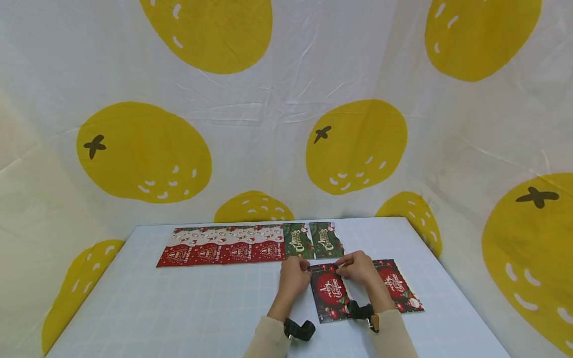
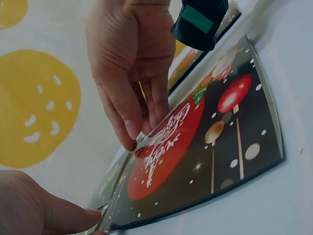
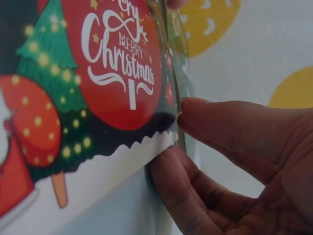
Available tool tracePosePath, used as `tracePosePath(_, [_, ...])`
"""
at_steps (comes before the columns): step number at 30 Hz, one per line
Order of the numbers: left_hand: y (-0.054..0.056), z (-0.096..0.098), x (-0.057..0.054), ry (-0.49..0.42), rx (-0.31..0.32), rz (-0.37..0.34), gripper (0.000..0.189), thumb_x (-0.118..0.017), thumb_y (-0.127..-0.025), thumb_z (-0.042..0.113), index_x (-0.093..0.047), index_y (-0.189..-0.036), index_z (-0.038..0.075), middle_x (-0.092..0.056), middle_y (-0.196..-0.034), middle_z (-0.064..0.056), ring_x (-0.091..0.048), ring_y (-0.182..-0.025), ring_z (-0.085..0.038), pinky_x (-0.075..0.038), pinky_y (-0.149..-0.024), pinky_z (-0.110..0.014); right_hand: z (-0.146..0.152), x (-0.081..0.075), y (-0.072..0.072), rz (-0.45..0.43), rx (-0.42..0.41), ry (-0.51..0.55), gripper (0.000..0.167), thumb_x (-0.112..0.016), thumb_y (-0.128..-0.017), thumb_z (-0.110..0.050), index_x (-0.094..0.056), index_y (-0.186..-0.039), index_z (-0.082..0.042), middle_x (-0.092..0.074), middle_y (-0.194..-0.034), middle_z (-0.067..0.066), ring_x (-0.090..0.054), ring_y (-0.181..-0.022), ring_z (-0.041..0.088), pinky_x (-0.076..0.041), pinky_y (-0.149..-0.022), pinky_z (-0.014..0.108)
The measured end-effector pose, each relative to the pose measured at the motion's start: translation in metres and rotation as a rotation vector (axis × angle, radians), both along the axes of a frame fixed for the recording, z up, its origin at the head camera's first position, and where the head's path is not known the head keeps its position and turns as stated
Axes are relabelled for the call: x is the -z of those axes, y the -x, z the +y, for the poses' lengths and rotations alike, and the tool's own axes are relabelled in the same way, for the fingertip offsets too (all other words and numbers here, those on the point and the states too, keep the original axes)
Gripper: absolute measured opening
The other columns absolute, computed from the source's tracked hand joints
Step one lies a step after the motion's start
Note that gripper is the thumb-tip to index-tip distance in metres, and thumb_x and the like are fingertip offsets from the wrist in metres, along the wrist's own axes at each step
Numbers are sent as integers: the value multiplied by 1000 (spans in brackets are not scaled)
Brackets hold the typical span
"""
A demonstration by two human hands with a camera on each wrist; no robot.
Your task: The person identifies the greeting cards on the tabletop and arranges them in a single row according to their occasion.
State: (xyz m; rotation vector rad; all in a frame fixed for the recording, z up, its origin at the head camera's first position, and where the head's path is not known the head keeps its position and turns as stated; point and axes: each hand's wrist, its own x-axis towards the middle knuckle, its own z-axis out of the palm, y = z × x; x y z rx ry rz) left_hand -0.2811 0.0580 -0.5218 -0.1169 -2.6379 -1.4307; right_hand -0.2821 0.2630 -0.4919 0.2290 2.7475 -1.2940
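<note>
A dark Christmas card (image 1: 331, 301) with a red circle and white lettering lies on the table before me. My left hand (image 1: 294, 274) pinches its far left corner between thumb and fingers; in the left wrist view the thumb of that left hand (image 2: 46, 208) lies over the corner. At the far right corner, my right hand (image 1: 359, 268) grips the edge. The right wrist view shows the thumb and fingers of my right hand (image 3: 234, 161) around the corner by the card's wavy white border (image 3: 127, 154). A matching dark card (image 1: 397, 283) lies to the right, partly behind my right wrist.
Behind the hands stretches a row of red-and-white Christmas cards (image 1: 210, 252), overlapping side by side. Two green cards (image 1: 297, 238) continue it to the right. The light checked table (image 1: 179, 308) meets a white curtain (image 1: 250, 164) printed with yellow fruit.
</note>
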Motion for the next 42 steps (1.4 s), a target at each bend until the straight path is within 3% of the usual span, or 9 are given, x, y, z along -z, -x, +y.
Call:
tracePosePath(11, [0,4,4,-76,-16,18,16,-82,-78,-6,-81,-90,3,-68,-76,0,-60,-70,-11,-53,-66,-32,0,1,-1,-9,6,41,19,-83,-84,-3,-81,-103,0,-73,-85,6,-62,-76,20,-51,-68,34])
tracePosePath(19, [3,4,9,-193,-21,51,25,-74,-73,-16,-80,-89,2,-68,-76,-3,-61,-66,-8,-54,-62,-27,1,1,-2,8,-2,87,19,-82,-84,-2,-81,-103,-1,-71,-84,6,-62,-75,20,-50,-67,33])
tracePosePath(28, [3,3,8,-264,-52,96,23,-72,-72,-17,-81,-85,1,-70,-70,0,-62,-62,-7,-55,-59,-27,2,3,0,-3,-3,122,21,-81,-88,-4,-80,-109,-1,-70,-91,9,-61,-78,22,-52,-69,35])
tracePosePath(42, [4,0,2,-360,-97,-11,25,-74,-74,-16,-82,-89,2,-72,-77,-4,-63,-66,-11,-55,-60,-28,1,-1,0,15,-2,190,21,-80,-89,-2,-81,-111,-2,-68,-95,11,-58,-85,25,-53,-72,35])
